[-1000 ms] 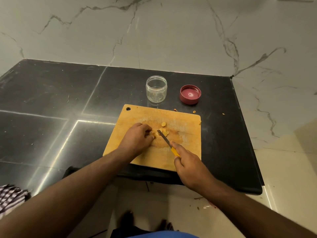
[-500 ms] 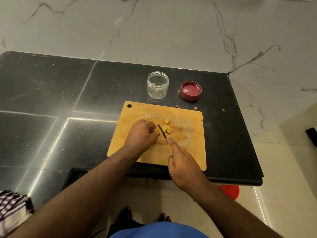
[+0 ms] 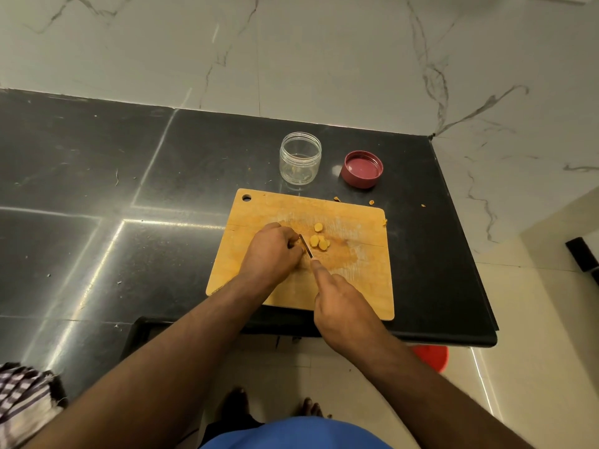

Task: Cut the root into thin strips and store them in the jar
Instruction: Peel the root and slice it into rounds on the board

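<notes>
A wooden cutting board (image 3: pixel 363 286) lies on the black counter. On it my left hand (image 3: pixel 272 251) curls over the root, which stays hidden under the fingers. My right hand (image 3: pixel 343 306) grips a small knife (image 3: pixel 306 246), forefinger stretched along its back, the blade right beside my left fingertips. Several yellow-orange root slices (image 3: pixel 319 241) lie just right of the blade. A clear jar (image 3: pixel 300 162) without its lid stands behind the board. Its dark red lid (image 3: pixel 362 169) lies upside down to the right of the jar.
Small root bits (image 3: pixel 371 202) lie on the black counter (image 3: pixel 129 189) behind the board. The counter ends close on the right and at the front. A checked cloth (image 3: pixel 22 400) sits at the lower left. A red object (image 3: pixel 432 356) shows on the floor below the counter edge.
The knife blade has moved left, closer to my left fingertips, and the pile of slices sits right of it. The camera has shifted slightly.
</notes>
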Demonstrator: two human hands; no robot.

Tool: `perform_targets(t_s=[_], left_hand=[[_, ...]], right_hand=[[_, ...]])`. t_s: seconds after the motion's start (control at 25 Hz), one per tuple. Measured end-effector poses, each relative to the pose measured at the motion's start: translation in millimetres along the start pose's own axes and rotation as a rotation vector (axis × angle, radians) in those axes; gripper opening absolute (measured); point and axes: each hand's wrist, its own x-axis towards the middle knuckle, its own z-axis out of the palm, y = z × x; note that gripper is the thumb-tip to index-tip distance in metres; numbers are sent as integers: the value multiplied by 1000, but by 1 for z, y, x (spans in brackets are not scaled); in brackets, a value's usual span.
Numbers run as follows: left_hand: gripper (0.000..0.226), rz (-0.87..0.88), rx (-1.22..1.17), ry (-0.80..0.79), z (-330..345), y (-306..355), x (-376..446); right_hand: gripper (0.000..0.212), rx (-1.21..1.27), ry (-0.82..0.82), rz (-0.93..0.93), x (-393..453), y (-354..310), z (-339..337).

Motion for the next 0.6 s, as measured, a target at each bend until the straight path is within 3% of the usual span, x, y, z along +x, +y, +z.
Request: perform_targets(t_s=[0.24,0.48,0.6], left_hand=[[17,-15,-4,-3,0,0,1],[34,-24,17,-22,-4,2,0],[41,-10,27,-56,-6,1,-3]], right_hand=[[64,27,-34,54,9,-2,3],[55,144,67,32,-32,11,11],[53,334,103,81,-26,16,-3]])
